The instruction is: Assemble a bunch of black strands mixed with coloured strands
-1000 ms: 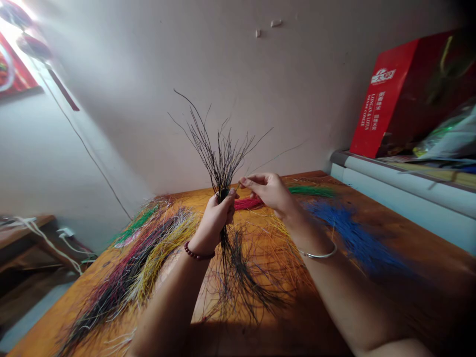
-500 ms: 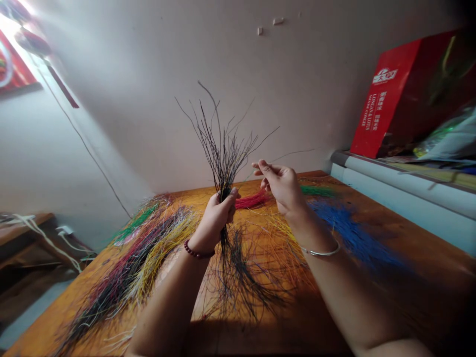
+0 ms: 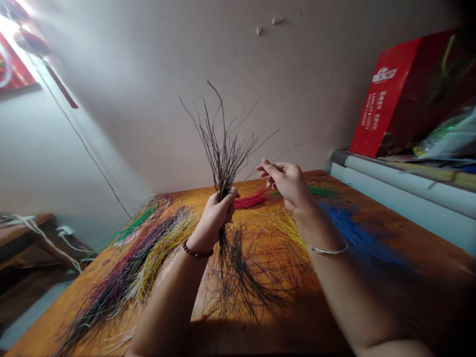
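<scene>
My left hand (image 3: 218, 210) is closed around a bundle of thin black wires (image 3: 226, 158), held upright so that they fan out above the fist and hang below it. To its right, my right hand (image 3: 284, 181) pinches a single thin wire (image 3: 297, 146) between thumb and fingers. That strand runs faintly up to the right and down toward the bundle. Beneath my hands, a loose pile of black wires (image 3: 247, 280) lies on the wooden table (image 3: 267, 332).
Red wires (image 3: 251, 199) lie behind my hands, yellow wires (image 3: 288, 230) and blue wires (image 3: 353, 233) to the right. Mixed dark and red strands (image 3: 122, 277) and green ones (image 3: 139, 220) cover the left side. A red box (image 3: 390, 94) stands on a ledge at right, against the wall.
My right hand has moved slightly right, away from the bundle, with the thin wire still pinched. The bundle's tips have swayed a little to the right; my left hand stays nearly in place.
</scene>
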### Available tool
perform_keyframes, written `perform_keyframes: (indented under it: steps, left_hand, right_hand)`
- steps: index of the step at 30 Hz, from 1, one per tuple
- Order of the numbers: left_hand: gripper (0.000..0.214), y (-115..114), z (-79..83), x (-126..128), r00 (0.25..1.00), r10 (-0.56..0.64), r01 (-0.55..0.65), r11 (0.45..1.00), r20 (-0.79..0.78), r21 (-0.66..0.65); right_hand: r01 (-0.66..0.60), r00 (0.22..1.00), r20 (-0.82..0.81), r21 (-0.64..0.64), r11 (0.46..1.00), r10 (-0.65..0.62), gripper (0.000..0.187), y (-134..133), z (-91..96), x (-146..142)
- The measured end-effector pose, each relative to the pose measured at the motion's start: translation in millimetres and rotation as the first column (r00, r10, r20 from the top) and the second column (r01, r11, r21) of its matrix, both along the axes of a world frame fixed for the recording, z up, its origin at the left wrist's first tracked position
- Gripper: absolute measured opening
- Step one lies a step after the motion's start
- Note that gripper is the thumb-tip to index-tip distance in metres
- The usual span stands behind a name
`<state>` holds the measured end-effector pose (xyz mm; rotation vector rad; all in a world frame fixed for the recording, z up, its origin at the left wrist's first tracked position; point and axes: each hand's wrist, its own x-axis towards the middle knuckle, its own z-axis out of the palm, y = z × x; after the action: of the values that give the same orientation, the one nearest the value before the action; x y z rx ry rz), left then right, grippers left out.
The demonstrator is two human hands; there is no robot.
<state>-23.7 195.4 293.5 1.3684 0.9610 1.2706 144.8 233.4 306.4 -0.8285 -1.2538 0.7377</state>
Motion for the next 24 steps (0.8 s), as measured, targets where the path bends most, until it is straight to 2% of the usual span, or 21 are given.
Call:
perform_keyframes:
  steps: [6,12,17,21,24]
  left_hand:
    - [0.035,5,-6.1,0,0.999,-0.042,0.042,0.999,-0.005,0.027]
    - [0.036,3,-3.4,0,0.998,-0.048,0.047,0.999,0.036,0.017]
    - [0.036,0,0.2,1,0.996,0.014,-0.014,1.000,0.089,-0.002]
    - [0.038,2,-3.1,4,0.997,-0.010,0.011,1.000,0.071,-0.006]
    - [0.037,2,-5.3,6,0.998,-0.013,0.014,1.000,0.064,-0.020]
  right_hand:
    - [-0.240,0.950,0.185,-0.087,0.967,0.252,0.039,-1,-2.1,-1]
    - [-0.399,0.880,0.216,-0.149,0.905,0.424,0.036,-3,-6.3,-13]
    - [-0.393,0.885,0.210,-0.142,0.908,0.416,0.034,-3,-7.1,-15]
    - [-0.363,0.909,0.191,-0.071,0.929,0.370,0.036,0,-10.1,-18]
    - [-0.351,0.902,0.254,-0.038,0.936,0.348,0.037,2,-13.6,-21]
